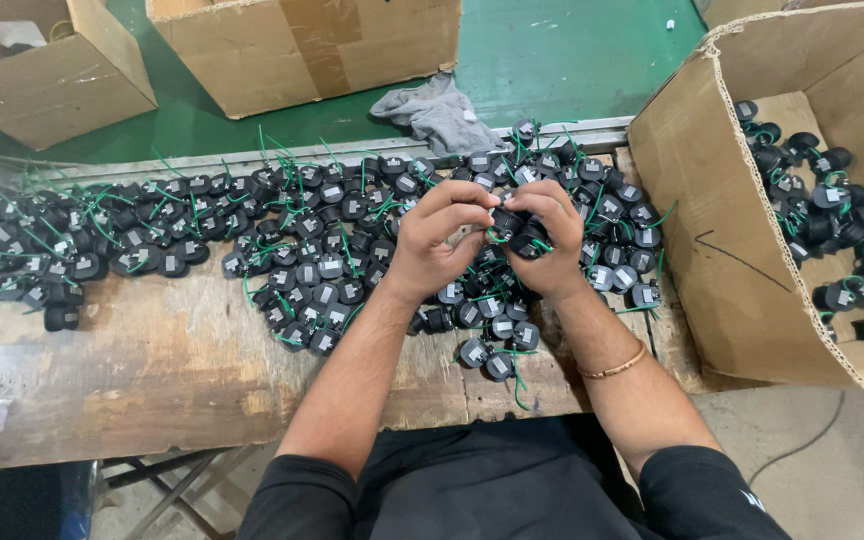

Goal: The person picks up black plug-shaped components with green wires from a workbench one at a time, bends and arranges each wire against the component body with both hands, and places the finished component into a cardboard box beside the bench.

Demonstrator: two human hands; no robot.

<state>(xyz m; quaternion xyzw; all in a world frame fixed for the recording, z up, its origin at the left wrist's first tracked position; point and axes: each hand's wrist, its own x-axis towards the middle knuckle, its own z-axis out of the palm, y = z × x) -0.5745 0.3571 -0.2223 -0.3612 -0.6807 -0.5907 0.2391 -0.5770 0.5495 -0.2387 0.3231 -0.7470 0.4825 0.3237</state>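
Observation:
My left hand (pixel 437 238) and my right hand (pixel 550 238) meet over the middle of a worn wooden bench (pixel 152 360). Together they pinch a small black round part with a short green wire (pixel 508 222), fingertips closed around it. A second black part seems tucked under my right fingers. Beneath and around both hands lies a wide spread of the same black parts with green wires (pixel 312 240), reaching to the bench's far left. A thin bracelet (pixel 614 367) sits on my right wrist.
An open cardboard box (pixel 732 250) at the right holds several more black parts (pixel 832 220). Two more cardboard boxes (pixel 302 50) (pixel 42 80) stand on the green floor beyond the bench. A grey rag (pixel 437 112) lies at the bench's far edge.

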